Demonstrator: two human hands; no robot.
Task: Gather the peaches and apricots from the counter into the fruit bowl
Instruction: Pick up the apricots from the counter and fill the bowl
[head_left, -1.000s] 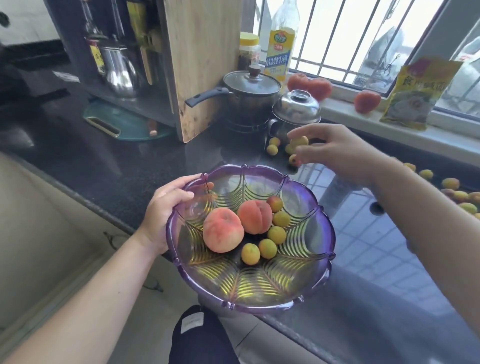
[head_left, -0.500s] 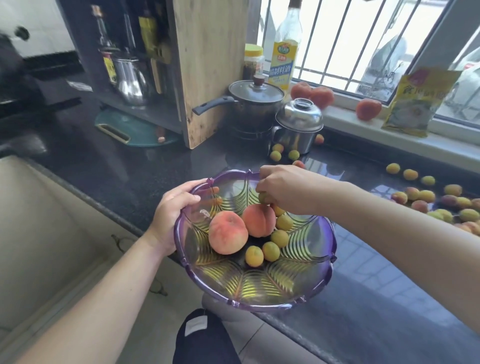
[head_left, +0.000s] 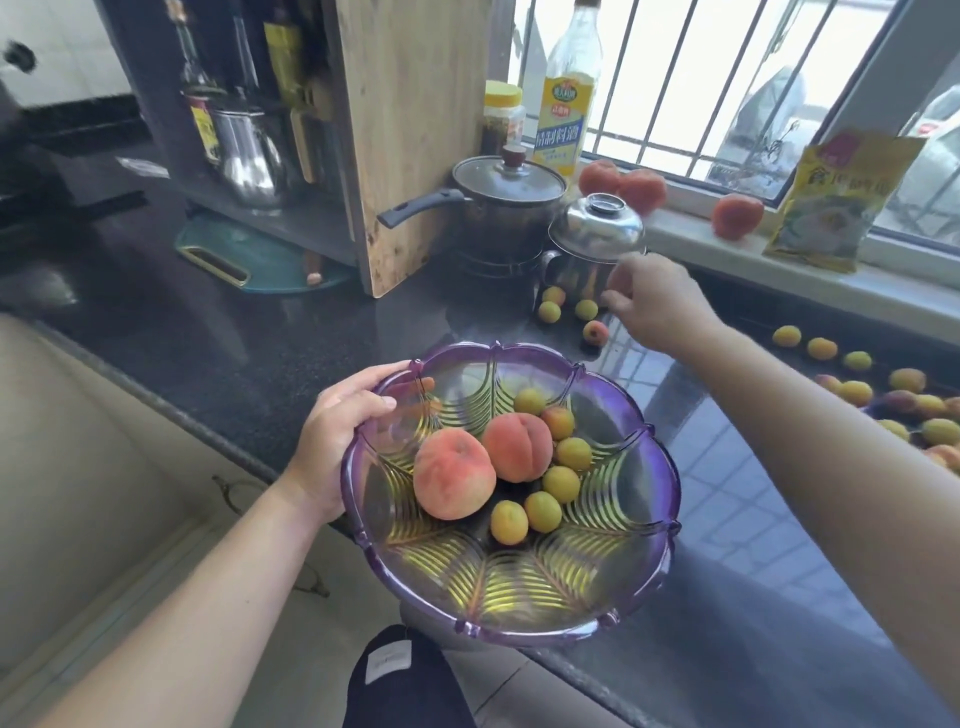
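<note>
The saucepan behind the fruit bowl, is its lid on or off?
On. The glass lid with its brown knob sits flat across the rim of the saucepan, which is closed.

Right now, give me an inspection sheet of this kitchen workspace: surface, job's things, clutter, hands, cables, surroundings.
Surface: dark glossy counter, reflecting the window.
Job's things: purple bowl holds two peaches and six apricots; four apricots by the steel pot; more loose apricots far right.
Clutter: lidded saucepan, steel pot, cutting board, oil bottle, jar, kettle, teal board.
Hands: left hand grips the bowl rim; right hand reaches over the apricots by the pot, whether it holds one cannot be told.
Cables: nothing seen.
Surroundings: barred window; sill with three red fruits and a yellow packet.
</note>
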